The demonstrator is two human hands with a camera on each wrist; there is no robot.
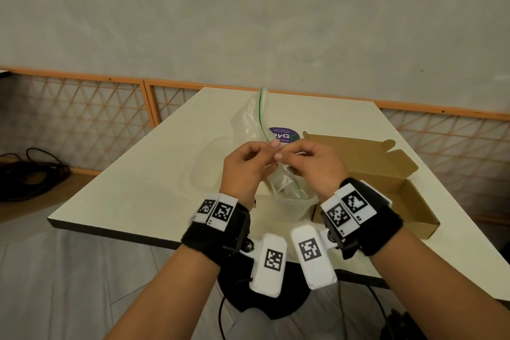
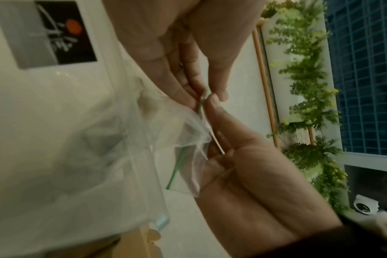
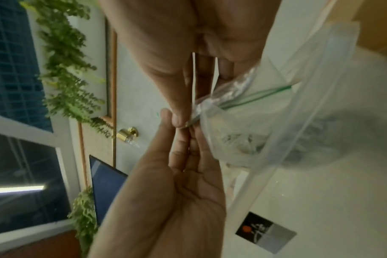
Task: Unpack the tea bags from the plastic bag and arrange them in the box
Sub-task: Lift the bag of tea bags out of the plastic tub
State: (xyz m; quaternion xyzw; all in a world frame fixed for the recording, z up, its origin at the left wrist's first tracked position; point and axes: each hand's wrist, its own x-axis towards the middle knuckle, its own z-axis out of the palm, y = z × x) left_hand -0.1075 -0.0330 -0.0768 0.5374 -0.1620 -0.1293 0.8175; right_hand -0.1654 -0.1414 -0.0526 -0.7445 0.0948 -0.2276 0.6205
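Note:
A clear plastic zip bag [image 1: 248, 121] with a green seal line [image 1: 260, 110] is held up over the table. My left hand [image 1: 271, 150] and right hand [image 1: 292, 150] meet at its top edge, and each pinches the plastic next to the seal. The left wrist view shows my left hand [image 2: 212, 111] and right hand [image 2: 201, 90] on the edge of the bag [image 2: 121, 139]. Pale tea bags [image 3: 239, 144] lie blurred inside the bag [image 3: 298, 113]. The open cardboard box [image 1: 386, 171] sits to the right with its lid folded back, and the part of its inside that shows holds nothing.
A clear plastic tub [image 1: 289, 210] stands on the cream table [image 1: 138, 193] under my hands. A round purple sticker [image 1: 284, 134] lies behind the bag. Black cables [image 1: 30, 171] are coiled on the floor at left. A lattice fence runs behind the table.

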